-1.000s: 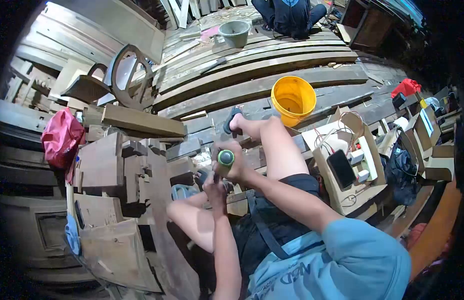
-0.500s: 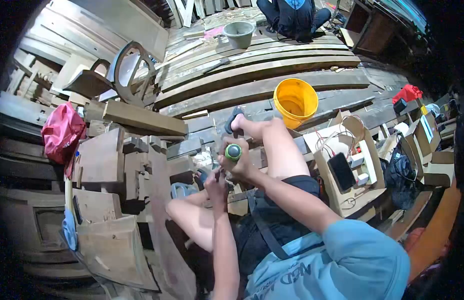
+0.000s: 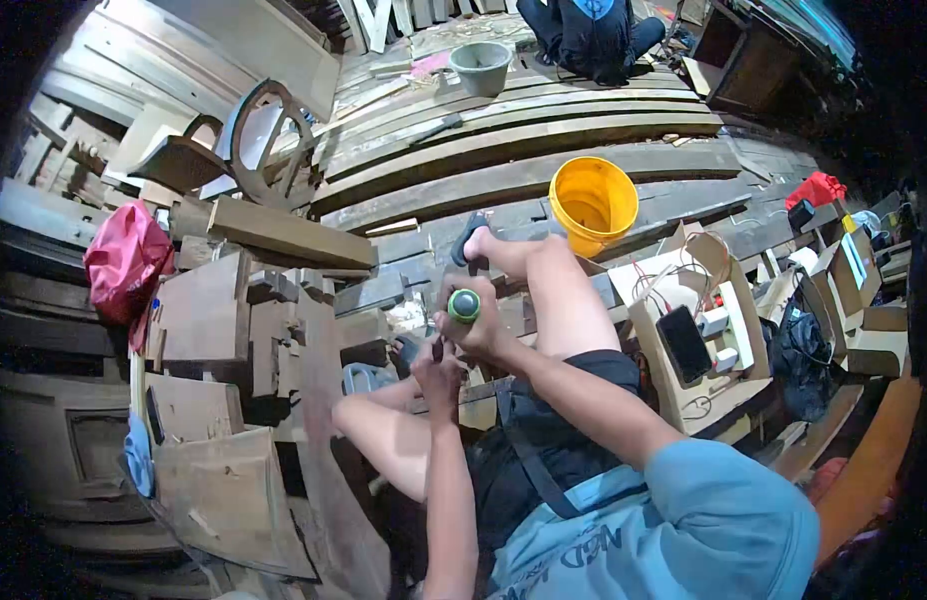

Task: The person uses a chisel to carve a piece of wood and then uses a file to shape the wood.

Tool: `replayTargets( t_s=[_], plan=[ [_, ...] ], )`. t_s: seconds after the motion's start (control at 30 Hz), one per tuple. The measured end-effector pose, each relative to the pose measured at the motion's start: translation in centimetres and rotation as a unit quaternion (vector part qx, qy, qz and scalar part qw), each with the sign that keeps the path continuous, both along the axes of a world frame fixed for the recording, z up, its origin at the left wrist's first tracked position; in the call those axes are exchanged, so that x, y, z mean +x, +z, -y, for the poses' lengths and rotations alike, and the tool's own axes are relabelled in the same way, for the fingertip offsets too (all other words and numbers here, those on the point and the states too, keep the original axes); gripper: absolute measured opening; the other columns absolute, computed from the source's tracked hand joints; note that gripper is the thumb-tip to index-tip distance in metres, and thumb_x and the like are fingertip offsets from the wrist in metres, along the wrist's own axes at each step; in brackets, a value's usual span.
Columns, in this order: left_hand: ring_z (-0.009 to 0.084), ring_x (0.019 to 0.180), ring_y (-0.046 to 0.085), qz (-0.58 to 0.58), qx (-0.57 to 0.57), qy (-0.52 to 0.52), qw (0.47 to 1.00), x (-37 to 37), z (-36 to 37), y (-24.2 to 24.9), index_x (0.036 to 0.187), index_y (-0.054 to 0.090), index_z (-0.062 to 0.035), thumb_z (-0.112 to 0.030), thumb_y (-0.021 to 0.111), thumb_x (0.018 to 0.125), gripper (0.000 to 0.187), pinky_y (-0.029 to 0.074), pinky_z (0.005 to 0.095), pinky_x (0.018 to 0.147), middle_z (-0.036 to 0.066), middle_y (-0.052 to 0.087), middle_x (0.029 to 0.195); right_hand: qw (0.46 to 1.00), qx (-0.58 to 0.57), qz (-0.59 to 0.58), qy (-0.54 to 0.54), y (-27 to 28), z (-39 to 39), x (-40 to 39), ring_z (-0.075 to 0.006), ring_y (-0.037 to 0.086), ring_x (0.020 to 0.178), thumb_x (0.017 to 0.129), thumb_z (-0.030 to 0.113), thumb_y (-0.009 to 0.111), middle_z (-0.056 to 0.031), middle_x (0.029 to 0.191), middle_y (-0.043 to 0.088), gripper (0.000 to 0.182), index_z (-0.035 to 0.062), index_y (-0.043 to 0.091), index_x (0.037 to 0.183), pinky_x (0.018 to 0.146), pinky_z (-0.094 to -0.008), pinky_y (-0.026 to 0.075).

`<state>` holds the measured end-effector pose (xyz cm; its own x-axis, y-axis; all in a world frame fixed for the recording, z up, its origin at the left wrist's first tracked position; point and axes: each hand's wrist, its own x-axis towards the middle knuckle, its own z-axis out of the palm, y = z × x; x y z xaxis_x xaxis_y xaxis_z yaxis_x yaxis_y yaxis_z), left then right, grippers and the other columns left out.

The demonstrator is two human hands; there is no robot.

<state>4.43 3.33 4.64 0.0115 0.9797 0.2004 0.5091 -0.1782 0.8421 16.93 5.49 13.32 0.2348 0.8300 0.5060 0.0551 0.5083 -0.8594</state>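
Right hand (image 3: 478,325) wrapped tight around green-capped tool handle (image 3: 463,305), arm outstretched; left hand (image 3: 438,365) just below handle, fingers pinched on dark shaft (image 3: 436,349); yellow bucket (image 3: 591,203) beyond.

Blue shirt (image 3: 673,520), dark shorts (image 3: 543,450), perhaps sandals (image 3: 467,238)

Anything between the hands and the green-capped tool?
Nothing visible. The right hand is wrapped around the green-capped tool, and the left hand sits just below it at the shaft; the tool's tip is hidden.
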Motion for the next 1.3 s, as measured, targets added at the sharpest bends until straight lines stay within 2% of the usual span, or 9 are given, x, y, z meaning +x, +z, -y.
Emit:
replayTargets(
  t_s=[0.33,0.53,0.6,0.77,0.87,1.0,1.07,1.13,1.3],
  plan=[
    [0.0215,0.057,0.055,0.029,-0.055,0.001,0.998,-0.1,-0.5,-0.5,0.08,0.059,0.0016,-0.009,0.06,0.079,0.01,0.042,0.0326,0.056,0.015,0.059,0.066,1.0,0.001,0.014,0.003,-1.2,-0.6,-0.1,-0.0176,0.044,0.046,0.06,0.016,0.063,-0.0072,0.052,0.045,0.019,0.0045,0.048,0.062,0.047,-0.0307,0.037],
    [0.0216,0.066,0.061,-0.069,0.031,-0.029,0.997,-0.4,-0.1,-0.2,0.085,0.061,0.0013,-0.007,0.058,0.08,0.01,0.045,0.0307,0.06,0.014,0.062,0.073,0.998,-0.026,-0.032,0.038,0.2,-0.1,0.3,-0.0163,0.043,0.046,0.062,0.017,0.063,-0.0071,0.051,0.044,0.021,0.0036,0.047,0.061,0.046,-0.0305,0.037],
    [0.0306,0.07,0.062,0.059,0.026,-0.031,0.997,-0.2,-0.3,-0.2,0.088,0.062,0.0012,-0.004,0.056,0.079,0.012,0.047,0.0345,0.063,0.017,0.063,0.08,1.0,0.01,0.001,0.021,-1.1,-0.7,0.5,-0.0153,0.043,0.047,0.064,0.019,0.064,-0.0067,0.052,0.044,0.023,0.0039,0.047,0.062,0.046,-0.0301,0.036],
    [0.0166,0.066,0.06,-0.032,0.044,-0.046,0.997,-0.5,-0.4,0.0,0.088,0.061,0.0029,0.002,0.058,0.075,0.013,0.046,0.0284,0.062,0.014,0.063,0.072,0.999,0.001,0.024,0.031,-1.0,-0.2,0.4,-0.0159,0.045,0.049,0.067,0.021,0.063,-0.0068,0.056,0.047,0.024,0.0036,0.047,0.063,0.047,-0.0295,0.036],
    [0.0292,0.066,0.061,0.09,0.008,-0.03,0.995,-0.1,-0.1,-0.3,0.088,0.062,0.0027,-0.001,0.058,0.075,0.015,0.046,0.0326,0.062,0.019,0.063,0.076,0.998,0.007,0.065,0.006,-1.7,-0.6,0.3,-0.0148,0.048,0.051,0.069,0.021,0.061,-0.0056,0.059,0.05,0.024,0.0028,0.046,0.062,0.049,-0.028,0.037],
    [0.0202,0.069,0.063,-0.054,0.033,-0.043,0.997,-0.5,-0.5,-0.1,0.089,0.062,0.0022,0.004,0.056,0.074,0.016,0.047,0.0312,0.062,0.017,0.063,0.075,0.999,-0.007,-0.013,0.039,-0.5,-0.3,0.4,-0.0133,0.044,0.049,0.063,0.02,0.066,-0.0058,0.053,0.044,0.024,0.0035,0.049,0.064,0.048,-0.0294,0.038],
    [0.018,0.072,0.064,-0.059,-0.002,-0.038,0.998,-0.8,-0.2,-0.8,0.089,0.062,0.0014,0.004,0.056,0.074,0.017,0.048,0.0301,0.064,0.016,0.065,0.078,0.998,-0.044,-0.029,0.034,-1.8,-0.4,0.1,-0.0129,0.042,0.049,0.065,0.025,0.066,-0.005,0.053,0.044,0.029,0.0034,0.047,0.064,0.047,-0.0295,0.036],
    [0.0251,0.073,0.064,0.1,0.051,-0.044,0.993,-0.2,-0.1,-0.6,0.089,0.062,0.0011,0.002,0.054,0.074,0.016,0.048,0.0309,0.066,0.018,0.065,0.083,0.999,-0.011,-0.024,0.02,-1.9,-0.8,0.3,-0.0125,0.042,0.049,0.066,0.026,0.066,-0.0047,0.053,0.044,0.03,0.0033,0.047,0.063,0.047,-0.0294,0.036],
    [0.0233,0.072,0.065,-0.003,0.001,-0.023,1.0,-0.3,-0.4,0.1,0.088,0.064,-0.0012,0.004,0.052,0.074,0.019,0.049,0.0306,0.067,0.015,0.066,0.078,0.999,0.004,-0.012,0.034,-0.6,-0.7,0.5,-0.0114,0.044,0.05,0.068,0.026,0.064,-0.0051,0.053,0.045,0.029,0.0029,0.046,0.063,0.048,-0.03,0.037]
  ],
)
